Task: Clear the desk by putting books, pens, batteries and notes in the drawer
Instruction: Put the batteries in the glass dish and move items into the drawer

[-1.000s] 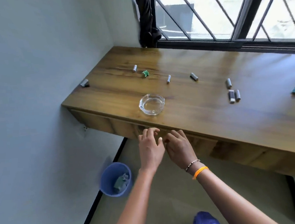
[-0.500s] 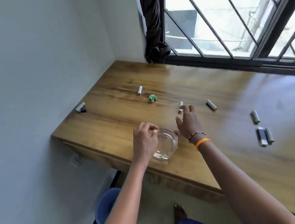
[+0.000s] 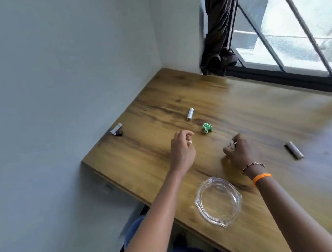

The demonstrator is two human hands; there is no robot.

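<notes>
On the wooden desk (image 3: pixel 164 166) my right hand (image 3: pixel 238 151) curls round a small grey battery (image 3: pixel 232 143), of which only the tip shows between the fingers. My left hand (image 3: pixel 182 149) hovers over the desk with loosely curled fingers and holds nothing. A crumpled green note (image 3: pixel 207 127) lies just beyond and to the right of my left hand. Further batteries lie loose: a white one (image 3: pixel 190 114) behind the note, one at the desk's left edge (image 3: pixel 116 128), and a grey one (image 3: pixel 294 149) to the right.
A clear glass ashtray (image 3: pixel 218 200) sits near the front edge, between my forearms. A grey wall bounds the desk on the left. A barred window with a dark knotted curtain (image 3: pixel 218 61) runs along the back. A blue bin (image 3: pixel 133 228) peeks out below the desk.
Both hands rose from the desk's front edge and reached past the ashtray. My right hand went to the battery near the middle and closed on it. The camera moved closer.
</notes>
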